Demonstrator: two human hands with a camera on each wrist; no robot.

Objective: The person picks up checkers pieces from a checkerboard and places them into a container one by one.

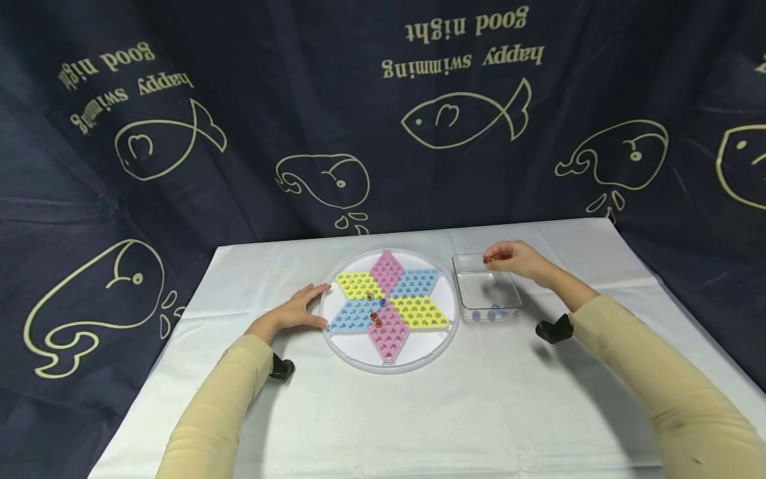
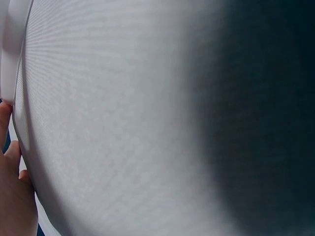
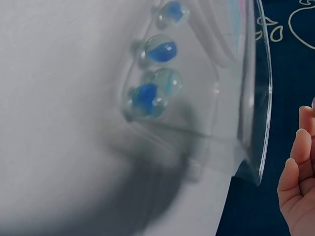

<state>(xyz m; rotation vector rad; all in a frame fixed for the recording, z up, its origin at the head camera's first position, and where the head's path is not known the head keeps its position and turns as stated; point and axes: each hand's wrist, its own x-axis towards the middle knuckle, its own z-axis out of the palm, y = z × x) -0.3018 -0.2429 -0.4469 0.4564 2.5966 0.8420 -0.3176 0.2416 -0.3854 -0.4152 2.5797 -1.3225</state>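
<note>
A round white Chinese checkers board (image 1: pixel 351 346) with a pink, yellow and blue star lies on the table. Several marbles sit near its centre, among them a blue marble (image 1: pixel 383 303) and a reddish-brown marble (image 1: pixel 379 323). My left hand (image 1: pixel 294 311) rests at the board's left rim, thumb and fingers spread. Over the far right part of a clear square container (image 1: pixel 486 293), my right hand (image 1: pixel 519 259) pinches a reddish-brown marble (image 1: pixel 505 257) at its fingertips. Inside the container, along its near side, lie several clear marbles with blue swirls (image 3: pixel 161 51).
A white cloth (image 1: pixel 443 412) covers the table. Behind it hangs a dark blue curtain (image 1: pixel 251 86) with fish and whale drawings. The container stands just right of the board, and a black wrist camera (image 1: pixel 555 328) sits under the right forearm.
</note>
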